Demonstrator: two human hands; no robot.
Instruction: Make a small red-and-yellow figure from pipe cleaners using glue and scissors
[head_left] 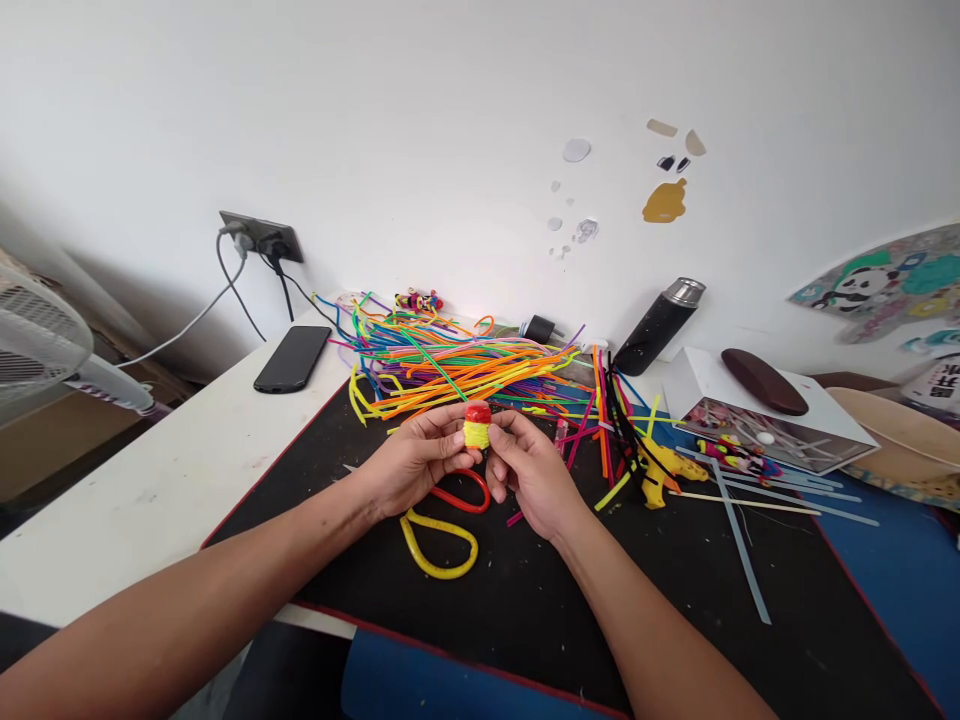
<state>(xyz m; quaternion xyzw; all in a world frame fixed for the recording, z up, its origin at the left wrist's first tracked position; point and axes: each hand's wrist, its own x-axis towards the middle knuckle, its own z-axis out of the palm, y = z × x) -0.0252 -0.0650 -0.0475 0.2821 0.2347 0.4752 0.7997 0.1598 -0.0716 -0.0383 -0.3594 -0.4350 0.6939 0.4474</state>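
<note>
Both hands meet over the middle of the black mat. Between the fingertips is a small red and yellow wrapped piece (477, 430), seemingly made of pipe cleaners, with an orange lower edge. My left hand (420, 455) pinches its left side. The fingers of my right hand (529, 465) close on its right side. A green pipe cleaner (433, 366) runs from behind the piece up over the pile; whether it is joined to the piece I cannot tell. Under my left hand lie scissors (441, 574) with one red and one yellow handle loop, their blades mostly hidden.
A pile of colourful pipe cleaners (465, 375) spreads along the wall. On the right are a yellow glue gun (664, 470), glue sticks (742, 550), a black flask (660, 325) and a white box (772, 425). A phone (292, 360) and a fan (41, 335) are left.
</note>
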